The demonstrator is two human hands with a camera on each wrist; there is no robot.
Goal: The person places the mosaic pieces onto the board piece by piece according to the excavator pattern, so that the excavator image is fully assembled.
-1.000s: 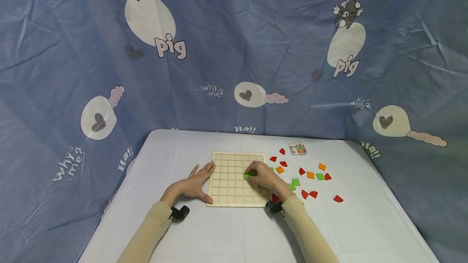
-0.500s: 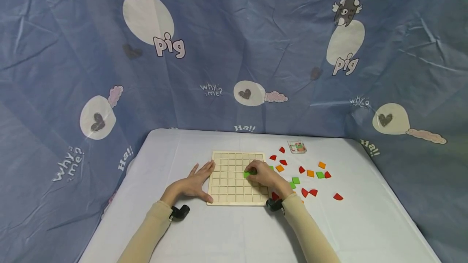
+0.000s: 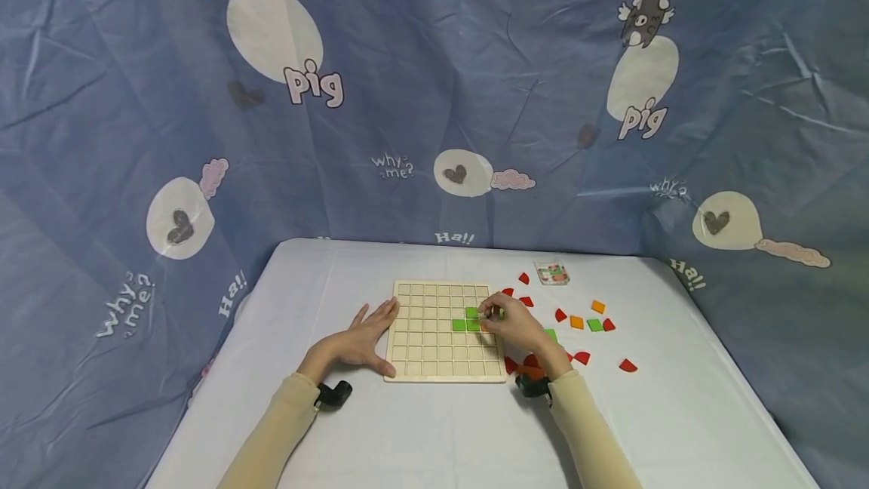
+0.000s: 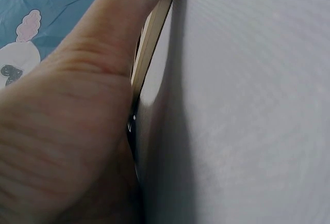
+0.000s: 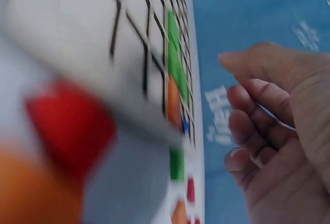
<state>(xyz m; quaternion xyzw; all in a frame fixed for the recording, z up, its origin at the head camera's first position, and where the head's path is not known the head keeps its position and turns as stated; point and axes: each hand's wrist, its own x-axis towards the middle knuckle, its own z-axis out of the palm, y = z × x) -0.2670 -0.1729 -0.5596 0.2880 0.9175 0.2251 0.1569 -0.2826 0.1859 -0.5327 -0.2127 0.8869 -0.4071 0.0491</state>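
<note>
A pale wooden grid board (image 3: pixel 434 357) lies on the table. My left hand (image 3: pixel 360 339) rests at its left edge, fingers spread and thumb at the near corner; the left wrist view shows the thumb side against the board's edge (image 4: pixel 149 48). Several green square tiles (image 3: pixel 459 325) sit in cells right of the middle. In the right wrist view an orange tile (image 5: pixel 173 100) is beside the green tiles (image 5: pixel 175 53) on the board. My right hand (image 3: pixel 517 323) hovers over the board's right edge. Its fingers (image 5: pixel 242 126) are loosely bent, with nothing between them and the thumb.
Right of the board lie scattered red quarter-round pieces (image 3: pixel 627 368), orange squares (image 3: pixel 576 322) and green squares (image 3: pixel 595 325). A small clear packet with a printed picture (image 3: pixel 552 273) is at the back. A patterned blue cloth (image 3: pixel 407 96) hangs behind the table.
My right hand has released the green tile and moved right, off the green tiles, which now show in their cells. The left hand has stayed in place.
</note>
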